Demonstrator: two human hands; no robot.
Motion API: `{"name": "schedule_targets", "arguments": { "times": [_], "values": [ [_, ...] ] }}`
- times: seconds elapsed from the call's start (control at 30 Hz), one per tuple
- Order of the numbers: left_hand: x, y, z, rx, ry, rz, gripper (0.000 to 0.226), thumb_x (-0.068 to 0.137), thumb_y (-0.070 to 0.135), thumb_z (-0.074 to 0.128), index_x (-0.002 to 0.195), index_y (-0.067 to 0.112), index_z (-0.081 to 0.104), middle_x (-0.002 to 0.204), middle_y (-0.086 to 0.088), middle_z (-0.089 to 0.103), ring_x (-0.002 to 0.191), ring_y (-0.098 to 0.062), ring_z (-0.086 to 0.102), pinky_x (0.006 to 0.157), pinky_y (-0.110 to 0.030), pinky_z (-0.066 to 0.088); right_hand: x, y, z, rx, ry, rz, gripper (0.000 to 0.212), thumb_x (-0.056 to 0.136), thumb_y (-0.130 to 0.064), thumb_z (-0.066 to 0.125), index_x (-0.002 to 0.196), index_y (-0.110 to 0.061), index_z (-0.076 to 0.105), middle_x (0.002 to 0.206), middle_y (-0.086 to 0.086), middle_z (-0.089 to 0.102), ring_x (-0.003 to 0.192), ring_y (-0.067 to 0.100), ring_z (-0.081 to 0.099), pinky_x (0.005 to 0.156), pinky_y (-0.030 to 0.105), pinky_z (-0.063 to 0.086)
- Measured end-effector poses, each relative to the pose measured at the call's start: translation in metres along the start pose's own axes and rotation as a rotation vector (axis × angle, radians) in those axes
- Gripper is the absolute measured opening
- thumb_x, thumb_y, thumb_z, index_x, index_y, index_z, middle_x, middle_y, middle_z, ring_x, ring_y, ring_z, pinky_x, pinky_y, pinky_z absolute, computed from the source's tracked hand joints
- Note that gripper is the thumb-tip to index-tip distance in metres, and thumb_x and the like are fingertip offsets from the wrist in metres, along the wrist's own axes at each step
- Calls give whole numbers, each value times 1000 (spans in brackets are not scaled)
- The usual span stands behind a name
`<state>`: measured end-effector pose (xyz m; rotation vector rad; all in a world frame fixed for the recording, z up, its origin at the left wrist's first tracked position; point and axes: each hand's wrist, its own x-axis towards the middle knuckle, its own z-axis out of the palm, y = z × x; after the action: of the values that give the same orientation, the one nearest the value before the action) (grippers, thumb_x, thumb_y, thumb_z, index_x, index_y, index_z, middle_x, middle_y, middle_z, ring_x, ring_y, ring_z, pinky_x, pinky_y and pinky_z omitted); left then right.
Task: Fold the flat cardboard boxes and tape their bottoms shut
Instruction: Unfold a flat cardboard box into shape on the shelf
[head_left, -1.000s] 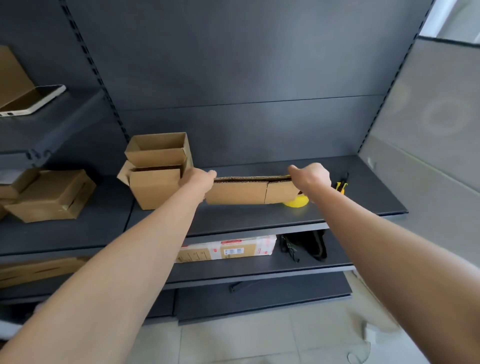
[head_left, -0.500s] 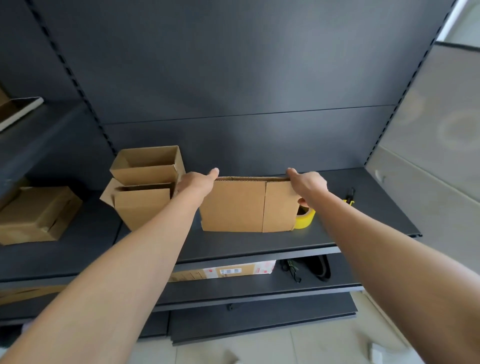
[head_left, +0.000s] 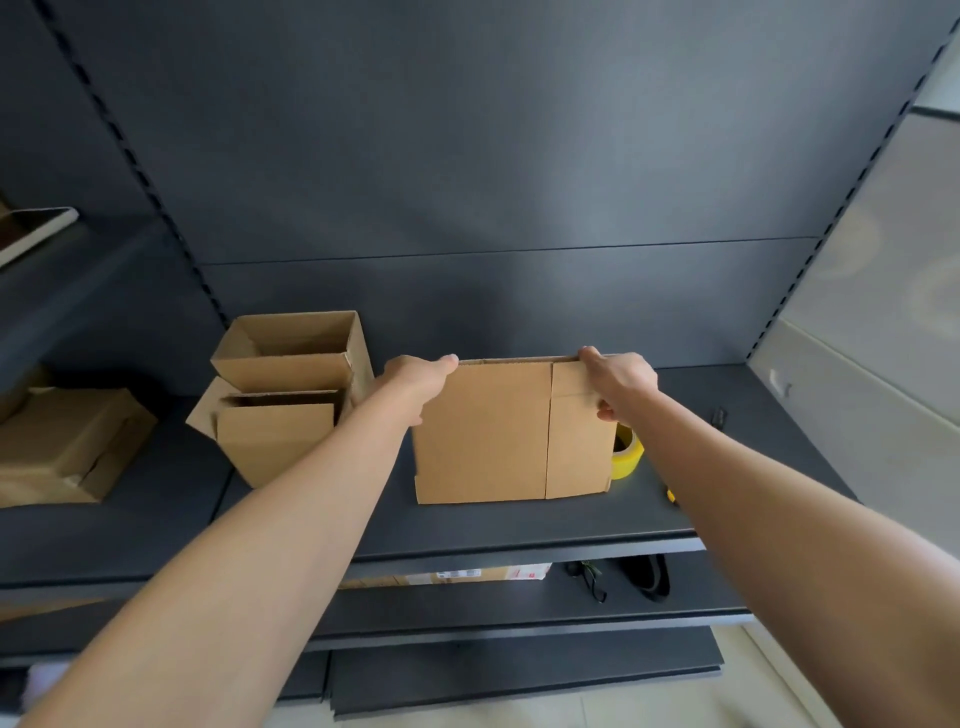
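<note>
A flat brown cardboard box (head_left: 493, 431) stands on edge on the dark shelf (head_left: 519, 525), its broad face toward me. My left hand (head_left: 415, 379) grips its upper left corner. My right hand (head_left: 618, 382) grips the upper right corner, with the thumb on the front face. A yellow tape roll (head_left: 627, 453) lies on the shelf just behind the box's right side, partly hidden by it.
Two folded open boxes (head_left: 285, 395) are stacked to the left of the flat one. Another brown box (head_left: 67, 447) lies at far left. A yellow-tipped tool (head_left: 671, 494) peeks out beside my right forearm. A lower shelf holds a labelled carton (head_left: 467, 574) and black straps (head_left: 644, 577).
The flat box has swung from lying edge-on to standing upright with its face toward me. Both hands stayed on its top corners, and my view has moved closer.
</note>
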<state>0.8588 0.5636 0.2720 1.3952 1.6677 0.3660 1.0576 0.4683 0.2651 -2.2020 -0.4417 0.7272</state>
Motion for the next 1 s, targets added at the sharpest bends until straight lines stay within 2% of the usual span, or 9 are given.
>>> {"name": "schedule_targets", "arguments": {
  "times": [0.1, 0.17, 0.27, 0.4, 0.5, 0.6, 0.77, 0.93, 1.0],
  "values": [
    [-8, 6, 7, -35, 25, -9, 66, 84, 55, 61, 132, 13, 41, 130, -7, 50, 109, -28, 55, 71, -32, 50, 13, 1, -7, 7, -14, 10, 39, 88, -46, 53, 86, -7, 54, 119, 17, 55, 85, 31, 63, 66, 35, 56],
    [-11, 11, 11, -75, 24, -18, 70, 82, 56, 63, 132, 13, 42, 132, -6, 49, 108, -28, 57, 71, -31, 49, 20, 4, -12, 10, -21, 2, 40, 88, -48, 52, 85, -8, 55, 119, 16, 55, 72, 26, 61, 72, 36, 57],
    [-17, 19, 24, -101, -22, -13, 71, 82, 52, 66, 135, 11, 42, 137, -5, 46, 113, -29, 56, 76, -30, 46, 33, 8, -26, 45, -35, -6, 56, 86, -53, 56, 114, -5, 55, 123, 14, 53, 61, 20, 55, 68, 34, 56],
    [-27, 30, 40, -62, -90, 18, 64, 84, 45, 68, 132, 8, 48, 137, -7, 46, 116, -31, 54, 88, -33, 50, 43, 13, -44, 148, -96, -9, 68, 79, -53, 67, 126, -7, 49, 127, 11, 51, 84, 23, 58, 52, 27, 46],
    [-36, 38, 42, -4, -123, -13, 68, 83, 47, 68, 134, 8, 45, 140, -9, 44, 113, -32, 57, 85, -33, 51, 50, 14, -53, 172, -144, -1, 74, 72, -50, 76, 127, -10, 47, 130, 11, 48, 109, 28, 53, 62, 33, 49],
    [-40, 41, 42, 62, -119, -38, 73, 81, 53, 67, 134, 8, 45, 138, -12, 46, 107, -32, 60, 86, -33, 52, 53, 13, -58, 155, -207, 7, 79, 69, -44, 81, 129, -10, 44, 130, 13, 48, 109, 31, 52, 73, 40, 53],
    [-41, 40, 40, 82, -94, -20, 70, 83, 51, 66, 133, 6, 46, 137, -12, 47, 119, -31, 51, 92, -36, 47, 53, 10, -61, 121, -300, 3, 74, 75, -35, 79, 133, -8, 42, 134, 14, 48, 115, 34, 51, 90, 45, 50],
    [-42, 42, 42, 80, -77, 32, 57, 86, 44, 66, 126, 6, 50, 118, -9, 52, 101, -26, 49, 85, -34, 44, 49, 6, -57, 145, -298, 28, 75, 77, -36, 78, 134, -9, 39, 136, 12, 46, 118, 34, 50, 95, 45, 49],
    [-42, 43, 43, 90, -88, 50, 57, 86, 42, 66, 126, 6, 50, 122, -9, 52, 107, -27, 50, 85, -33, 42, 44, 5, -53, 155, -287, 50, 79, 77, -37, 78, 136, -10, 33, 136, 12, 45, 119, 34, 50, 95, 46, 49]
  ]
}}
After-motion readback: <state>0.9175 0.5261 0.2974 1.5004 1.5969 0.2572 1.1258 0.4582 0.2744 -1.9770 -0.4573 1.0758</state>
